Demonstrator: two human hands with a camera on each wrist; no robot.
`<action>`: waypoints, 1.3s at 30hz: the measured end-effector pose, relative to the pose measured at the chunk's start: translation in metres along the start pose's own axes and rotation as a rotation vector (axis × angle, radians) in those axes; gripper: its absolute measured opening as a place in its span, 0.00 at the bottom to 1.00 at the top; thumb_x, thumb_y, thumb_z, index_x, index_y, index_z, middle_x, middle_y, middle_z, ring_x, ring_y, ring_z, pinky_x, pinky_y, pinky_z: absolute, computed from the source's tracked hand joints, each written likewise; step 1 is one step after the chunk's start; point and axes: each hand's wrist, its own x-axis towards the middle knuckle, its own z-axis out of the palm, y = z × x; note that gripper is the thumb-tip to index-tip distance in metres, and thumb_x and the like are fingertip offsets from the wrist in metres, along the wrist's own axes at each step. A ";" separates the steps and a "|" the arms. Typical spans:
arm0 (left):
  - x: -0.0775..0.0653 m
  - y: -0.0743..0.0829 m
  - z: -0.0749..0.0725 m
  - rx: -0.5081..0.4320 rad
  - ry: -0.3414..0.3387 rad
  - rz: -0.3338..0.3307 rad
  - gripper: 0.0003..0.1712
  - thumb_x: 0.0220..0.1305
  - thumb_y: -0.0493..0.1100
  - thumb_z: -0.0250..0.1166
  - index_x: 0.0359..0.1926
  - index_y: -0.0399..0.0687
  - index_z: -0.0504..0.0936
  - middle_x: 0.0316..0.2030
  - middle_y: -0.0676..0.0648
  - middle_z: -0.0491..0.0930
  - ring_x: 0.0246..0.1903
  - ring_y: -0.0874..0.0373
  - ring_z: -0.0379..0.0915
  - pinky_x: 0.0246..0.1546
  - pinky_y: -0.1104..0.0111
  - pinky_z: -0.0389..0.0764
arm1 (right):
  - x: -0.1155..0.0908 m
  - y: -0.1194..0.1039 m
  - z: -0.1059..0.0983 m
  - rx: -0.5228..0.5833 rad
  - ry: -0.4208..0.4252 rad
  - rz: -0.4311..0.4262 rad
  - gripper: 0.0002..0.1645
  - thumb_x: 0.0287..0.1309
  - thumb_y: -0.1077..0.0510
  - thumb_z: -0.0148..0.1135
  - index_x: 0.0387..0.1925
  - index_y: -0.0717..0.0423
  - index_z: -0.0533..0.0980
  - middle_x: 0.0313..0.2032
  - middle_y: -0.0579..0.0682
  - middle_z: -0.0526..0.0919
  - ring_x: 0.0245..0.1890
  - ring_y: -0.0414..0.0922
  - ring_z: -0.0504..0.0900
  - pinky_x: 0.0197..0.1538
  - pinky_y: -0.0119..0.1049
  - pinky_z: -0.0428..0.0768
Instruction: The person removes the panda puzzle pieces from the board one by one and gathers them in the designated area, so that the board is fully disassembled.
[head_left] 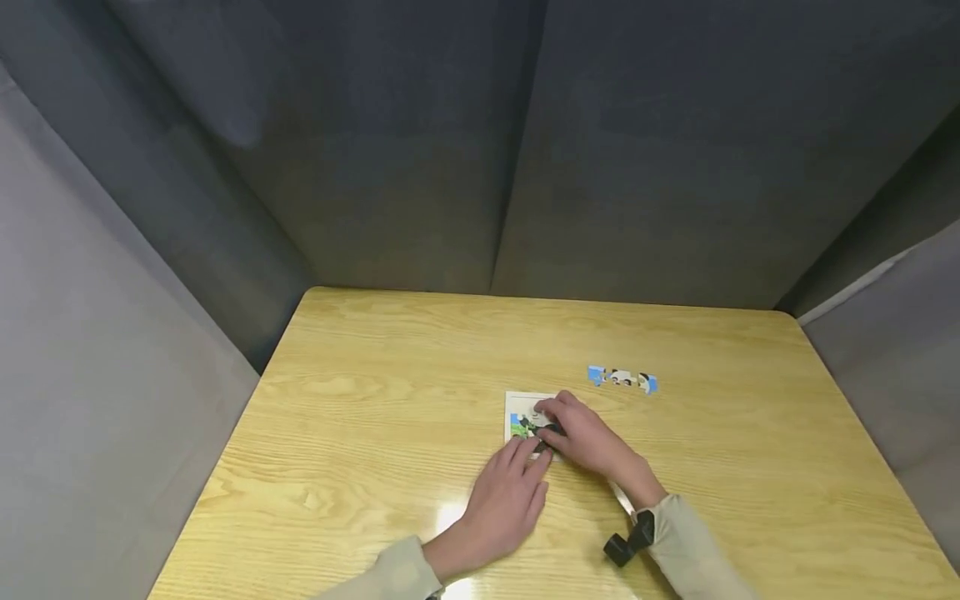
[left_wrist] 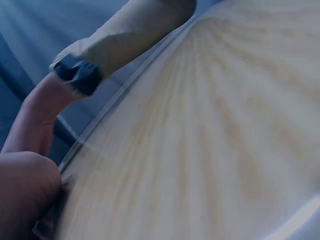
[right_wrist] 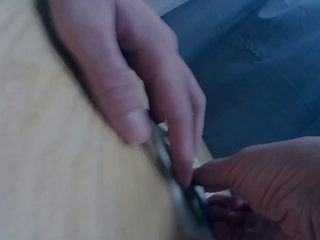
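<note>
A small jigsaw puzzle board [head_left: 513,400] with a pale frame lies on the table, partly covered by both hands. Green, blue and black puzzle parts show inside it. My right hand [head_left: 587,433] is over the board's right side, thumb and fingers bent around a black-and-white panda puzzle piece [head_left: 549,427], mostly hidden. From the near side, my left hand [head_left: 510,500] rests its fairly straight fingers on the board's lower edge. The right wrist view shows the left fingers [right_wrist: 182,150] close to the right thumb [right_wrist: 215,175]. The left wrist view catches only part of the left hand [left_wrist: 30,190].
Beyond the board to the right, several loose blue and panda-patterned puzzle pieces [head_left: 621,377] lie in a short row on the wooden table [head_left: 375,375]. Dark curtains [head_left: 405,167] hang behind the table. A black wrist device [head_left: 630,540] sits at the right cuff.
</note>
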 end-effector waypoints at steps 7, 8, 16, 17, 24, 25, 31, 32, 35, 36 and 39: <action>-0.002 0.017 0.006 -0.001 -0.057 -0.043 0.32 0.83 0.58 0.39 0.81 0.58 0.61 0.79 0.40 0.54 0.77 0.40 0.48 0.73 0.48 0.62 | 0.014 -0.006 -0.008 -0.003 -0.103 -0.050 0.15 0.68 0.62 0.68 0.53 0.62 0.82 0.33 0.45 0.74 0.31 0.40 0.70 0.35 0.35 0.73; -0.003 0.020 0.007 -0.008 -0.053 -0.044 0.32 0.83 0.57 0.39 0.81 0.58 0.61 0.79 0.40 0.53 0.77 0.39 0.48 0.72 0.47 0.62 | 0.014 -0.007 -0.007 0.007 -0.115 -0.063 0.14 0.69 0.62 0.67 0.53 0.62 0.82 0.33 0.45 0.75 0.31 0.39 0.70 0.36 0.34 0.73; -0.006 0.030 0.009 -0.026 -0.007 -0.052 0.31 0.82 0.56 0.43 0.80 0.54 0.63 0.77 0.42 0.54 0.78 0.38 0.44 0.71 0.44 0.60 | 0.019 -0.008 -0.001 0.095 -0.140 -0.052 0.11 0.69 0.61 0.68 0.48 0.62 0.80 0.28 0.44 0.74 0.27 0.38 0.70 0.34 0.33 0.72; -0.006 0.030 0.009 -0.032 -0.009 -0.051 0.31 0.82 0.56 0.42 0.79 0.53 0.63 0.77 0.43 0.55 0.78 0.38 0.43 0.71 0.44 0.60 | 0.019 -0.008 0.000 0.096 -0.149 -0.040 0.11 0.68 0.60 0.68 0.48 0.62 0.80 0.28 0.44 0.74 0.26 0.38 0.70 0.33 0.33 0.72; -0.006 0.034 0.009 -0.046 -0.025 -0.021 0.33 0.83 0.56 0.38 0.80 0.51 0.62 0.77 0.44 0.55 0.78 0.37 0.41 0.71 0.43 0.59 | 0.015 -0.008 -0.006 0.105 -0.156 -0.010 0.15 0.64 0.60 0.73 0.45 0.61 0.77 0.32 0.49 0.75 0.31 0.43 0.72 0.35 0.34 0.73; -0.006 0.034 0.009 -0.039 -0.025 -0.021 0.33 0.83 0.56 0.38 0.80 0.52 0.61 0.77 0.44 0.55 0.78 0.37 0.41 0.71 0.43 0.59 | 0.015 -0.008 -0.006 0.105 -0.149 -0.021 0.15 0.63 0.60 0.74 0.45 0.61 0.76 0.33 0.50 0.76 0.32 0.43 0.72 0.36 0.34 0.73; -0.005 0.035 0.007 -0.011 -0.012 -0.028 0.33 0.82 0.57 0.39 0.80 0.53 0.62 0.76 0.45 0.56 0.78 0.38 0.44 0.71 0.44 0.60 | 0.012 -0.004 -0.005 0.102 -0.110 -0.076 0.15 0.62 0.60 0.75 0.44 0.59 0.76 0.36 0.50 0.77 0.35 0.43 0.74 0.39 0.34 0.75; -0.005 0.035 0.007 -0.010 -0.011 -0.030 0.33 0.82 0.57 0.40 0.80 0.53 0.62 0.77 0.45 0.56 0.78 0.38 0.44 0.71 0.44 0.60 | 0.012 -0.003 -0.004 0.105 -0.108 -0.077 0.16 0.61 0.61 0.75 0.45 0.59 0.76 0.36 0.50 0.77 0.35 0.43 0.74 0.38 0.34 0.76; -0.006 0.035 0.006 -0.013 -0.009 -0.034 0.33 0.82 0.57 0.41 0.80 0.54 0.62 0.77 0.46 0.56 0.78 0.39 0.45 0.72 0.45 0.61 | 0.012 -0.003 -0.004 0.131 -0.106 -0.076 0.16 0.60 0.61 0.76 0.45 0.58 0.77 0.34 0.49 0.79 0.33 0.40 0.75 0.36 0.33 0.77; -0.006 0.035 0.006 -0.012 -0.006 -0.035 0.33 0.82 0.57 0.41 0.80 0.54 0.62 0.77 0.46 0.56 0.78 0.39 0.45 0.72 0.46 0.61 | 0.012 -0.003 -0.003 0.143 -0.107 -0.071 0.16 0.60 0.61 0.76 0.45 0.58 0.78 0.33 0.48 0.79 0.32 0.39 0.75 0.36 0.32 0.78; -0.006 0.035 0.005 -0.013 -0.001 -0.038 0.33 0.82 0.58 0.42 0.80 0.54 0.62 0.77 0.46 0.56 0.79 0.40 0.45 0.72 0.46 0.61 | 0.012 -0.003 -0.003 0.178 -0.115 -0.056 0.15 0.59 0.63 0.77 0.45 0.58 0.79 0.31 0.46 0.80 0.30 0.37 0.76 0.35 0.31 0.79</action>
